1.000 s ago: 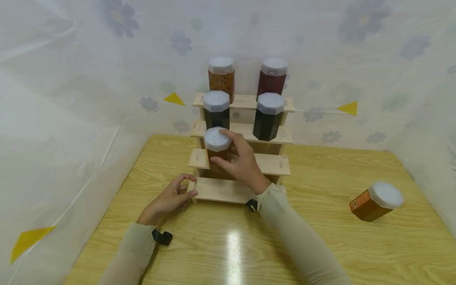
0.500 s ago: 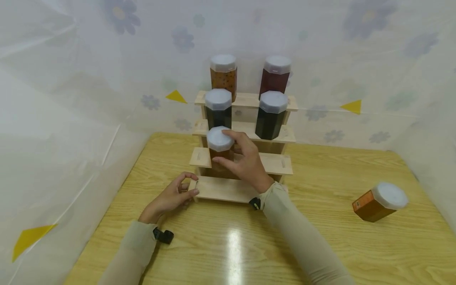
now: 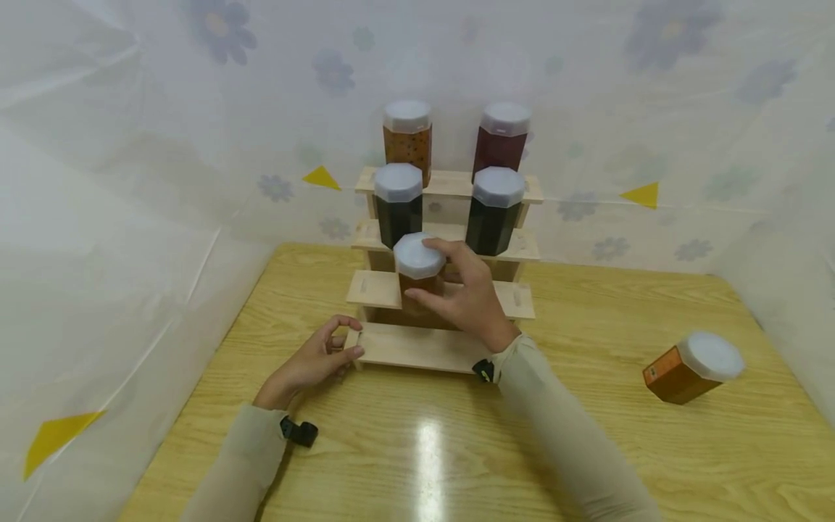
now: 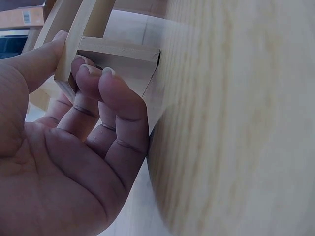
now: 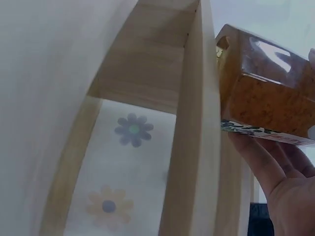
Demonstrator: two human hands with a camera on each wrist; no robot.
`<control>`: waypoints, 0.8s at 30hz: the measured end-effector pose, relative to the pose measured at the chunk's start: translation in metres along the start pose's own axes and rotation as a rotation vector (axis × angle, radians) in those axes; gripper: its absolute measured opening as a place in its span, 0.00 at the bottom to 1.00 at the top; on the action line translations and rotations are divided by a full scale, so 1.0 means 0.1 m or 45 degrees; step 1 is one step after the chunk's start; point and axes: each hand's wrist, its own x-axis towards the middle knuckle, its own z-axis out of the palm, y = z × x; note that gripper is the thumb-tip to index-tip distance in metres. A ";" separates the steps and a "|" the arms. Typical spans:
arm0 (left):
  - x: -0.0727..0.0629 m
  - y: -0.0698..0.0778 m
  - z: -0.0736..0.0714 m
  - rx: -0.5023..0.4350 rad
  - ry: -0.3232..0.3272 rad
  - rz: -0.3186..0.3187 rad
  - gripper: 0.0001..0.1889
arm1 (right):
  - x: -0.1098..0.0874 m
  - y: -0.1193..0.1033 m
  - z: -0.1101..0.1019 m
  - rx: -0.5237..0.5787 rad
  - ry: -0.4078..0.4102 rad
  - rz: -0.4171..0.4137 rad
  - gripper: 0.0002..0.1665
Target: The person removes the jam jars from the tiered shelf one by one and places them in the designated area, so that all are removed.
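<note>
Right grip (image 3: 464, 299): spread just as wide as the amber jar (image 3: 416, 271) that it has hold of; one fingertip rests on the jar's white lid (image 3: 419, 252), and the thumb is on the near side.
Amber jar: within the right grip, lid upward, at the third shelf (image 3: 372, 288) down of a pale wooden rack (image 5: 202, 123). The right wrist view shows its base right by a board; whether it rests there cannot be told.
Left grip (image 3: 313, 359): thumb and forefinger pinch the left end of the lowest shelf (image 3: 417, 346), with the other fingers curled.
Lowest shelf: runs rightward from the left grip, passing on the near side of the held jar.
Second shelf (image 3: 443, 230): beyond the right grip, bearing a left dark jar (image 3: 398, 210) behind the held one and a right dark jar (image 3: 492, 217).
Top shelf (image 3: 450, 185): farthest from both grips, with a speckled orange jar (image 3: 407, 145) at left and a dark red jar (image 3: 501, 145) at right.
Lone jar (image 3: 691, 368): orange-brown, white-lidded, well to the right of the right grip on the wood-grained surface (image 3: 587, 449); standing or lying cannot be told.
</note>
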 end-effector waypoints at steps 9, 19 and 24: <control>0.02 0.00 0.01 -0.007 -0.004 0.004 0.21 | -0.04 -0.01 -0.31 -0.044 0.077 0.020 0.44; 0.02 -0.01 0.02 -0.011 -0.012 0.006 0.22 | -0.18 -0.02 -0.77 -0.113 0.123 0.117 0.46; 0.00 -0.01 0.00 -0.001 -0.001 0.010 0.21 | -0.24 -0.01 -0.96 -0.173 0.166 0.164 0.47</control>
